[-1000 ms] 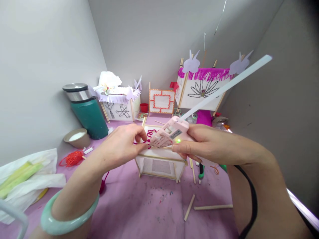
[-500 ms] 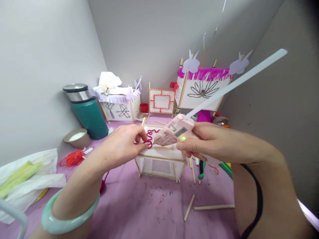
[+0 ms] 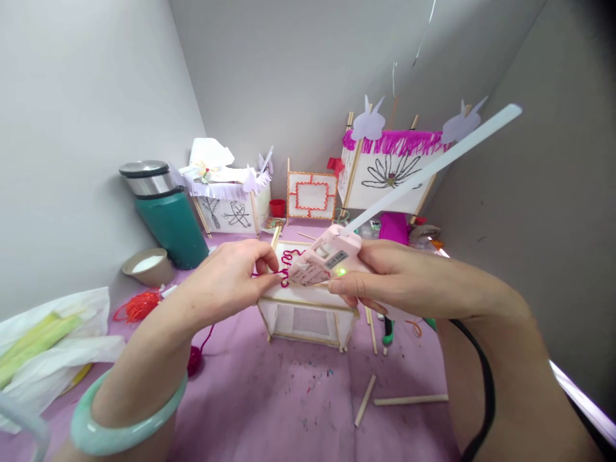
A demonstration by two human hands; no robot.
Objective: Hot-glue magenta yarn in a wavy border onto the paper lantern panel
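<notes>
My right hand [image 3: 385, 276] is wrapped round a pink glue gun [image 3: 327, 256] with a lit green light and a long pale glue stick [image 3: 443, 163] poking out of its back. The gun's nose points left, close to a curling magenta yarn [image 3: 287, 258] on the white top of a small wood-framed box [image 3: 308, 321]. My left hand [image 3: 245, 269] pinches the yarn at the box's left side, with thumb and forefinger together. From there the strand hangs to a magenta yarn ball [image 3: 195, 360] behind my left wrist. The gun's tip is hard to make out against the yarn.
A teal bottle [image 3: 171, 218] and a beige bowl [image 3: 147, 266] stand left, near red yarn [image 3: 138, 307]. Behind are decorated lanterns [image 3: 392, 173] and a red-patterned panel [image 3: 312, 196]. Loose wooden sticks [image 3: 409, 400] and green-handled pliers [image 3: 387, 330] lie right.
The glue gun has shifted slightly left and down with my right hand, and its glue stick has swung with it. My left hand has moved slightly left, still pinching the yarn.
</notes>
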